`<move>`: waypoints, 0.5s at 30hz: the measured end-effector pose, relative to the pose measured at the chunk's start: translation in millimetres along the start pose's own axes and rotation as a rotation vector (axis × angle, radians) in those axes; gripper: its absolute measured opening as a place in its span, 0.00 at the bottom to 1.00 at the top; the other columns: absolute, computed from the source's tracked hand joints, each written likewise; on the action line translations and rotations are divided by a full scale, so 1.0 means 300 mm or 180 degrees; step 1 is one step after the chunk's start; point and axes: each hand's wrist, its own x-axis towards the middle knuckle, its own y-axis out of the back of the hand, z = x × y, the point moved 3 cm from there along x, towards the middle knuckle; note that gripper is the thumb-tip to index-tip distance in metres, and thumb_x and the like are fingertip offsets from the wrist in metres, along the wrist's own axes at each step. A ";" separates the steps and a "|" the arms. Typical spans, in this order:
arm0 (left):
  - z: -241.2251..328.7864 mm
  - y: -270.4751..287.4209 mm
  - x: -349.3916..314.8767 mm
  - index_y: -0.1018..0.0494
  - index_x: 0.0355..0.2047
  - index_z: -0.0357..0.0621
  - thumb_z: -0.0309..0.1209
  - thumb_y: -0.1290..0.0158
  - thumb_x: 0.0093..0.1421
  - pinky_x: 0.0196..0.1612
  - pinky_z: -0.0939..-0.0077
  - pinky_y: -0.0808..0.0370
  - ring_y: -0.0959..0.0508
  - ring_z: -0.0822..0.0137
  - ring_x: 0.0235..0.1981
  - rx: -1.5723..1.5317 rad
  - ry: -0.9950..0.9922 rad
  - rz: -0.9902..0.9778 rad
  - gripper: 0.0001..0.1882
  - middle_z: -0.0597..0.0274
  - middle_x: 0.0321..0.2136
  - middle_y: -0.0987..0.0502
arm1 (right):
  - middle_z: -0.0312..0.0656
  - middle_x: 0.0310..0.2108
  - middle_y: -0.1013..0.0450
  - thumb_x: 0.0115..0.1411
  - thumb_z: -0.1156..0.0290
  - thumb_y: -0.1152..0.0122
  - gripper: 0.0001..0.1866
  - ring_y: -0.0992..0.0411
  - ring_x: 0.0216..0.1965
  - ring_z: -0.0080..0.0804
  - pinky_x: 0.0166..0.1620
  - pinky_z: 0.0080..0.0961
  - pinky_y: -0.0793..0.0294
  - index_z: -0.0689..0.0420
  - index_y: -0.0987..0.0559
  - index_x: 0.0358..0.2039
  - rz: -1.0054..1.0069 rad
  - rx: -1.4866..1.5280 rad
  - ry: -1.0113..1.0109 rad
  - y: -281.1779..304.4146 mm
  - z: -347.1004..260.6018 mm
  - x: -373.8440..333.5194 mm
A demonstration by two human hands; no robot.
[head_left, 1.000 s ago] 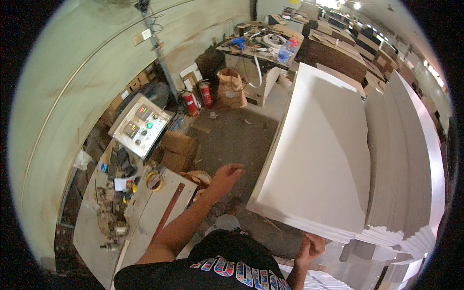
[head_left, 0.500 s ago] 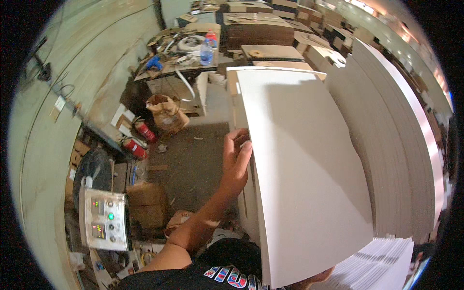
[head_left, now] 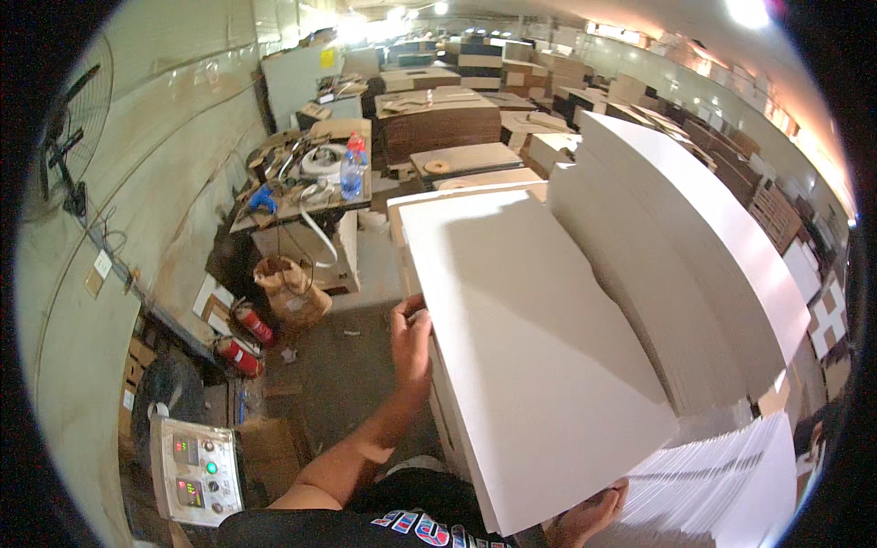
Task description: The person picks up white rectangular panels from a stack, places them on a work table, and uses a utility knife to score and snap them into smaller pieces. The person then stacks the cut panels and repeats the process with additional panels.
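- The left hand (head_left: 411,345) was clamped on the left edge of a white board (head_left: 530,356), fingers curled over it.
- The right hand (head_left: 585,513) gripped the board's near corner from beneath, at about five o'clock.
- The board lay tilted at the centre, atop a stack of white sheets (head_left: 694,265) running toward two o'clock.
- At ten o'clock stood a cluttered workbench (head_left: 301,196); at eight o'clock, red fire extinguishers (head_left: 239,354) on the concrete floor (head_left: 343,374).
- A control panel (head_left: 196,470) sat at seven o'clock.
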 end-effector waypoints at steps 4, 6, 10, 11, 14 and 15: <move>0.018 0.038 0.125 0.33 0.73 0.31 0.38 0.47 0.82 0.69 0.55 0.23 0.19 0.57 0.62 0.0725 0.0210 -0.0108 0.28 0.49 0.63 0.22 | 0.34 0.33 0.28 0.72 0.72 0.52 0.05 0.26 0.37 0.23 0.38 0.27 0.26 0.54 0.28 0.37 0.0116 0.0075 -0.0016 -0.044 -0.054 -0.016; 0.005 0.044 0.200 0.32 0.72 0.31 0.41 0.46 0.82 0.67 0.57 0.22 0.19 0.56 0.62 0.0632 0.0235 -0.0210 0.29 0.50 0.63 0.21 | 0.33 0.32 0.30 0.73 0.71 0.48 0.06 0.26 0.38 0.24 0.40 0.25 0.25 0.56 0.25 0.38 0.0032 0.0268 0.0172 -0.059 -0.062 -0.032; -0.036 0.028 0.375 0.33 0.71 0.29 0.44 0.43 0.80 0.67 0.60 0.24 0.20 0.57 0.61 0.0904 0.0324 -0.0244 0.32 0.49 0.63 0.22 | 0.39 0.38 0.27 0.75 0.67 0.46 0.10 0.24 0.43 0.31 0.45 0.31 0.23 0.59 0.22 0.46 0.0126 -0.0555 0.0536 -0.084 -0.070 -0.066; -0.046 0.049 0.416 0.32 0.71 0.28 0.44 0.43 0.80 0.67 0.60 0.25 0.20 0.57 0.60 0.1009 0.0388 -0.0152 0.32 0.49 0.62 0.22 | 0.40 0.40 0.26 0.76 0.66 0.46 0.11 0.24 0.45 0.33 0.47 0.32 0.23 0.60 0.22 0.47 0.0194 -0.0525 0.0479 -0.094 -0.067 -0.076; -0.069 0.090 0.565 0.29 0.67 0.31 0.43 0.41 0.78 0.63 0.60 0.23 0.19 0.60 0.58 0.0940 0.0283 -0.0223 0.29 0.51 0.60 0.20 | 0.44 0.44 0.25 0.76 0.64 0.46 0.14 0.23 0.48 0.37 0.50 0.37 0.23 0.61 0.22 0.51 0.0476 -0.0735 0.0502 -0.129 -0.088 -0.102; -0.074 0.126 0.616 0.28 0.66 0.32 0.43 0.41 0.79 0.63 0.61 0.22 0.18 0.61 0.57 0.0832 0.0400 -0.0343 0.28 0.52 0.58 0.19 | 0.46 0.46 0.25 0.77 0.63 0.46 0.15 0.23 0.50 0.39 0.52 0.38 0.23 0.62 0.22 0.52 0.0607 -0.0847 0.0527 -0.144 -0.103 -0.108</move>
